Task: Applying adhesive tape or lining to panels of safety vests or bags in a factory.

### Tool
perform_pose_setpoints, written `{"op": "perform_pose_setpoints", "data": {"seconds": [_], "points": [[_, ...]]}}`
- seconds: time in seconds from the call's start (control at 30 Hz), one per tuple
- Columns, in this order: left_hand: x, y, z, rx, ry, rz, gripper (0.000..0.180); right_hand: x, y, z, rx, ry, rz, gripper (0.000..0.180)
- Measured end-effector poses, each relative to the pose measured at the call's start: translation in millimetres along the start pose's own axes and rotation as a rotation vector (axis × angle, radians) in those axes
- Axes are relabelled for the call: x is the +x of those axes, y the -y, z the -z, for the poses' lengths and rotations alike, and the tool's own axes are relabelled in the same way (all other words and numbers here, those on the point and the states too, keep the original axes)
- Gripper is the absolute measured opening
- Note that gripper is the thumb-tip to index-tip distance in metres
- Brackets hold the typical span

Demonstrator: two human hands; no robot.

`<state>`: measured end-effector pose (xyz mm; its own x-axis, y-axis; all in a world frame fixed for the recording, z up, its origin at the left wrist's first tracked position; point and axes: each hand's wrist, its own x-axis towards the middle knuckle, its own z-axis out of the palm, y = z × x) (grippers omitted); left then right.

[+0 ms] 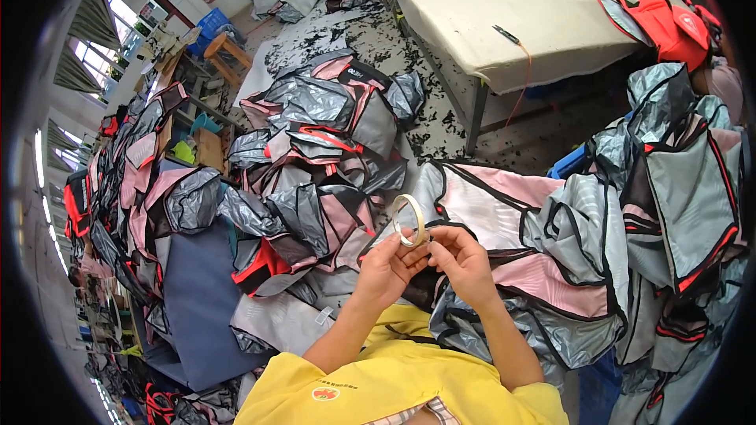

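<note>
A narrow cream-coloured roll of tape stands upright in front of my body. My left hand is closed round its lower edge, thumb on one side and fingers underneath. Close against the roll, my right hand has its thumb and fingertips pinched together. A tiny dark spot shows at those fingertips, too small to name. Just beyond and to the right of my hands lies a sewn piece of pink and white fabric with black-bound edges and silvery lining.
Piles of silver, pink and red-trimmed sewn pieces lie ahead and at left; more hang at right. A cream-covered table at far right bears thread snips on an orange cord. A wooden stool stands far left, dark scraps litter the floor.
</note>
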<state>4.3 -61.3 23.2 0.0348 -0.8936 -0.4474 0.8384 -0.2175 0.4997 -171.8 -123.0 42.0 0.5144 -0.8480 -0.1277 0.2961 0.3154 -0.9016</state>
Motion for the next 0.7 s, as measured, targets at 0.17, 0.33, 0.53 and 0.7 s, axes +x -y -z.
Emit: {"op": "perform_pose_setpoints", "data": {"seconds": [0.17, 0.33, 0.53, 0.7], "points": [[-2.3, 3.7, -0.3, 0.101, -0.018, -0.002, 0.037, 0.3, -1.0, 5.9, -0.057, -0.023, -0.003, 0.026], [-3.3, 5.0, -3.4, 0.126, -0.027, 0.019, 0.036, 1.9, -0.6, 8.0, -0.091, -0.070, 0.008, 0.027], [-3.2, -0.2, 0.0, -0.003, 0.004, 0.073, 0.031, 5.1, -3.3, 11.9, -0.104, -0.134, -0.039, 0.031], [-2.1, -3.8, -1.8, -0.067, 0.041, 0.058, 0.033, 5.5, -10.0, 13.4, -0.323, -0.182, 0.125, 0.034]]}}
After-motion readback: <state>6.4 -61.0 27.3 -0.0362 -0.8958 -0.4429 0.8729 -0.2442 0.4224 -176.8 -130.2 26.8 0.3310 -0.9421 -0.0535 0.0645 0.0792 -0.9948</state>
